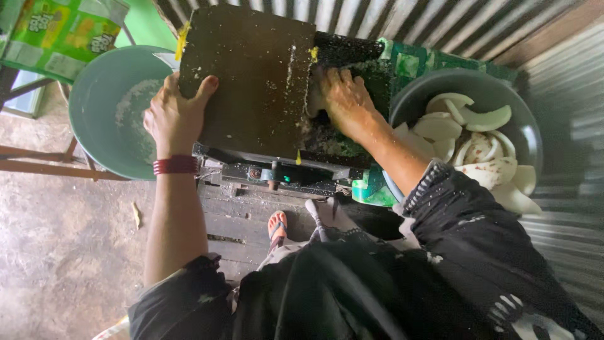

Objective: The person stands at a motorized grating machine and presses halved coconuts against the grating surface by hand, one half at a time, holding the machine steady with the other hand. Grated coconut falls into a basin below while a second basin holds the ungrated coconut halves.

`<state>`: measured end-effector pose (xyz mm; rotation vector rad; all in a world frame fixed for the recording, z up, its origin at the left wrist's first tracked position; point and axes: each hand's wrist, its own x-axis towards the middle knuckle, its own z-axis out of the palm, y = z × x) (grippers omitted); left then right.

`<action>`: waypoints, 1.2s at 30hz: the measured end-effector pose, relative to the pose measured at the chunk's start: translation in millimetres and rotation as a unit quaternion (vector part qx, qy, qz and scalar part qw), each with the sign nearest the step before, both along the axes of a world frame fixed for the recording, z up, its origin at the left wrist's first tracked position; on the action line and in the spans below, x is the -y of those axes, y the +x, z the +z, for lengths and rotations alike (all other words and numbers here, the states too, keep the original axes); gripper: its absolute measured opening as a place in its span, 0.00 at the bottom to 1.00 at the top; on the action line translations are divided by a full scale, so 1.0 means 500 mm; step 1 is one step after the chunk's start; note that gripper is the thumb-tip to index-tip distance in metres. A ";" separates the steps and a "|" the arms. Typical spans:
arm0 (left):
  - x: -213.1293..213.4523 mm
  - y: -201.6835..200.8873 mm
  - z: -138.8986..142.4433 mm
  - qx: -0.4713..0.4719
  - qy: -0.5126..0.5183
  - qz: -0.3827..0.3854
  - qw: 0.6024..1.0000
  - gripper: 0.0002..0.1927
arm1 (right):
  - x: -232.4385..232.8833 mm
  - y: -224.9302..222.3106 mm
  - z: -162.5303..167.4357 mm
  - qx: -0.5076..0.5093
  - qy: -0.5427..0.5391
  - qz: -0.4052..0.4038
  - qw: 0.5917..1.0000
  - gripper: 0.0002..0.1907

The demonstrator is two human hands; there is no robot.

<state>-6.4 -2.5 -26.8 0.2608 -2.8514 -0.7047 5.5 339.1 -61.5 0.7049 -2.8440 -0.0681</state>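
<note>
Our left hand (175, 116) lies flat with spread fingers on the left edge of a dark board (248, 75), thumb hooked onto its top face, gripping nothing; a red band (175, 165) circles the wrist. Our right hand (343, 97) presses down, fingers loosely curled, on a white coconut piece (313, 104) just at the right edge of the board, where it meets the dark opening of the grating machine (283, 170). Only a pale sliver of that piece shows under the palm (the rest is hidden by our fingers).

The board is dark brown, nearly square, and dusted with white shreds, thickest in a line along its right side. Below it we see the machine's metal frame, dark and greasy.

To the left, touching the machine's side, stands a teal bowl (94, 119) with a heap of fine white gratings (135, 113) inside. To the right, a grey basin (409, 101) holds curved white coconut chunks (478, 145), some with brown skin showing. Our black sleeves (478, 245) carry white flecks, and a sandalled foot (277, 225) rests on wooden planks (236, 220) below.
</note>
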 end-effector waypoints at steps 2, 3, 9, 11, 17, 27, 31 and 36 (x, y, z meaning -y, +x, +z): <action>0.000 -0.001 -0.001 -0.004 0.006 0.008 1.000 0.46 | 0.005 -0.010 -0.006 0.024 0.042 -0.004 0.999 0.26; 0.000 -0.002 -0.001 -0.008 0.009 0.010 1.000 0.45 | 0.007 -0.016 -0.010 0.035 0.064 -0.008 0.997 0.21; -0.002 -0.003 0.005 -0.005 -0.009 -0.004 1.000 0.46 | 0.013 -0.026 -0.041 -0.004 0.149 -0.028 0.988 0.13; -0.002 -0.002 0.007 0.006 0.008 0.002 1.000 0.45 | 0.017 -0.023 -0.046 -0.047 0.089 -0.010 0.995 0.20; -0.003 0.000 0.010 0.000 0.007 -0.002 1.000 0.47 | 0.041 -0.032 -0.019 0.015 0.053 -0.040 0.998 0.33; -0.006 0.003 0.020 0.027 0.014 0.009 0.999 0.47 | -0.041 -0.061 0.011 0.283 -0.080 -0.094 0.951 0.16; -0.006 0.001 0.016 0.018 0.010 0.004 1.000 0.46 | -0.017 -0.034 -0.007 0.215 0.308 0.060 0.925 0.11; -0.005 -0.004 0.008 0.006 -0.001 0.000 1.000 0.47 | 0.004 -0.003 -0.007 0.135 -0.022 -0.038 0.990 0.24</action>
